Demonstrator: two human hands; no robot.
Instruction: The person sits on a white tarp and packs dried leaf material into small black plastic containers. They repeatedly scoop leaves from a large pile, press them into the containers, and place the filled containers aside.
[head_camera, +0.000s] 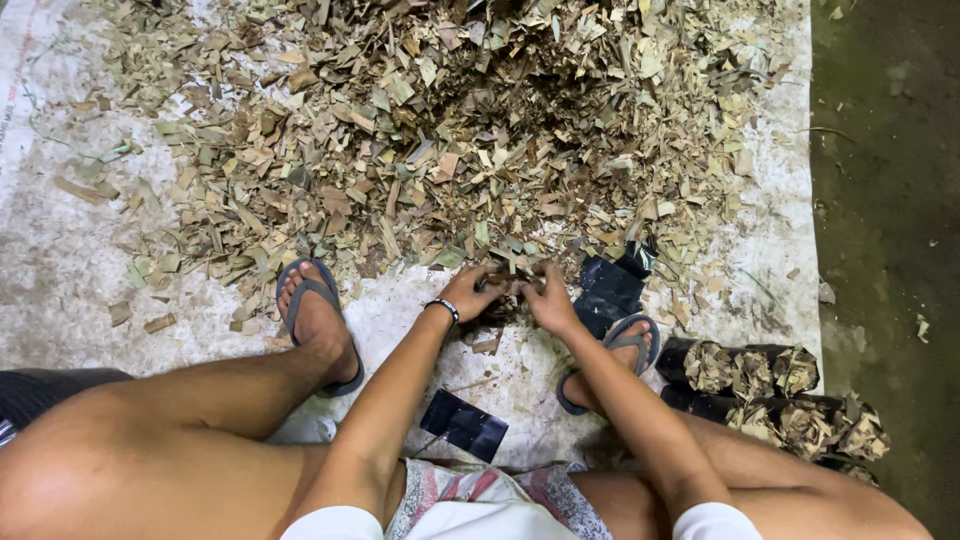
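1. The person sat low on the floor, and a big heap of dry leaf chips (440, 130) lay on a white sheet (60, 270) in front of the knees. I take this heap as the landmark.
2. Both hands met at the near edge of the heap. The left hand (472, 292) was curled around a small bunch of chips, and the right hand (548, 298) was also curled, with fingers pressed onto the same bunch. What exactly lay between the palms I could not tell.
3. A flat black bag (610, 290) lay just beside the right hand, at the near right edge of the heap. Several filled black bags (775, 390) lay further to the near right, well apart from the heap.
4. Another flat black bag piece (463, 424) lay near the person's lap, on the near side of the heap.
5. In my judgement, the gathering goes well if both hands squeeze the chips firmly, so that few pieces fall back on the sheet.
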